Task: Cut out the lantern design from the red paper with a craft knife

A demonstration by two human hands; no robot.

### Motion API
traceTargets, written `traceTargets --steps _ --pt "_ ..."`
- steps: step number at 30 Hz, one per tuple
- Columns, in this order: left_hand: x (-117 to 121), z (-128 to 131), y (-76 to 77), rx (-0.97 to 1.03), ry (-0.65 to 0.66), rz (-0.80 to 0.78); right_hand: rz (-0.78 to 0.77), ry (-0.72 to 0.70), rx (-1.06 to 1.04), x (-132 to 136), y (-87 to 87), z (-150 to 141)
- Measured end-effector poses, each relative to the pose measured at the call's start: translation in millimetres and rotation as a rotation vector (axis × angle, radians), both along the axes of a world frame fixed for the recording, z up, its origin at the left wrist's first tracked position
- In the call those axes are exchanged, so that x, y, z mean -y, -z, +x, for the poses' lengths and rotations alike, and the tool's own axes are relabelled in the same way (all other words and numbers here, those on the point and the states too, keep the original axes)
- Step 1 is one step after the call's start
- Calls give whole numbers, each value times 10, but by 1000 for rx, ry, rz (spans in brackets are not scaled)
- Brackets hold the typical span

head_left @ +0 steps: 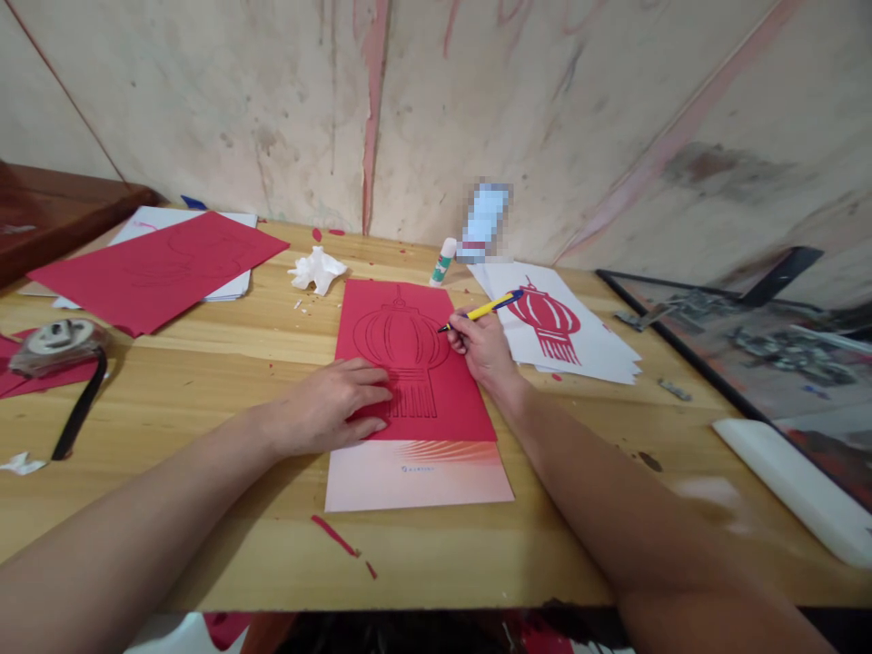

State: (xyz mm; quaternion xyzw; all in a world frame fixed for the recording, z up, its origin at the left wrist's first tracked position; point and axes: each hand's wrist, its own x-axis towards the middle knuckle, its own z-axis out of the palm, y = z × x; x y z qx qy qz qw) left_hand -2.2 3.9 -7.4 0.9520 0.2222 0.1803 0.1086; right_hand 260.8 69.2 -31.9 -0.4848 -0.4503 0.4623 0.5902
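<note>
A sheet of red paper (470, 409) lies in front of me, with a lantern outline drawn on it in dark lines. Under it, a pale printed sheet (422, 486) sticks out toward me. My left hand (333, 404) rests flat on the red paper's left side, fingers spread. In my right hand (480, 350) is a yellow and blue pen (487, 309), its dark tip at the right edge of the drawn lantern. To the right, a red cut-paper lantern (545, 313) sits on white sheets (603, 354).
A glue stick (443, 263) stands behind the red paper, near crumpled tissue (317, 271). A blurred phone (485, 218) leans on the wall. At left are another red sheet (163, 272) and a tape measure (60, 345). A black-framed panel (681, 354) lies at right. Red scraps (333, 534) lie in front.
</note>
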Motion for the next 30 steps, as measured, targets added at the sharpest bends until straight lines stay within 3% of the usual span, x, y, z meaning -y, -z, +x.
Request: traceTargets --steps 30 --pt "24 -10 -26 10 -10 -10 15 1 55 3 -43 -61"
